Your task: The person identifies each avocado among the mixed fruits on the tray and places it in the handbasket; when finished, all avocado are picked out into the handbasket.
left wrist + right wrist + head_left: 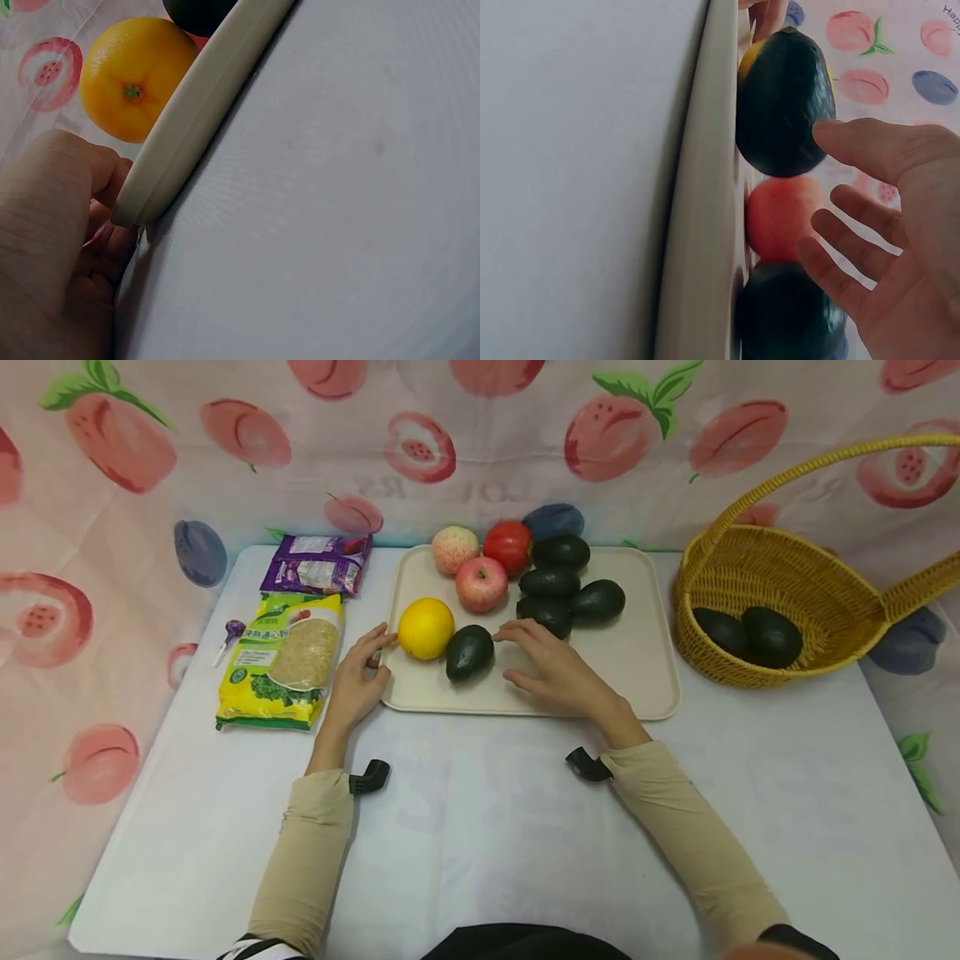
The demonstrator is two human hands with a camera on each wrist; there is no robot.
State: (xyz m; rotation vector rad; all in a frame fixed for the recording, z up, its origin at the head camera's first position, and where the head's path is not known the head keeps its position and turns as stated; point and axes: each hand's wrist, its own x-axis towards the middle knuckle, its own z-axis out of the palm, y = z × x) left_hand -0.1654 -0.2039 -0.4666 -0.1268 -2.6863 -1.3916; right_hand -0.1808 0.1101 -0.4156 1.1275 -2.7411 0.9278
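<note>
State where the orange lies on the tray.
In the head view the orange sits at the tray's left edge, beside an avocado, near the left hand.

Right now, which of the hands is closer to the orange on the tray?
The left hand: its fingertips lie at the tray edge beside the orange. The right hand is farther, beyond the front avocado.

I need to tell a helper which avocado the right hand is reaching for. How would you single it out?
Start at the beige plastic tray. Near its front left lies a dark green avocado, touching the round yellow-orange orange. Unlike the other avocados clustered farther back, it lies alone beside the right hand's fingertips.
</note>
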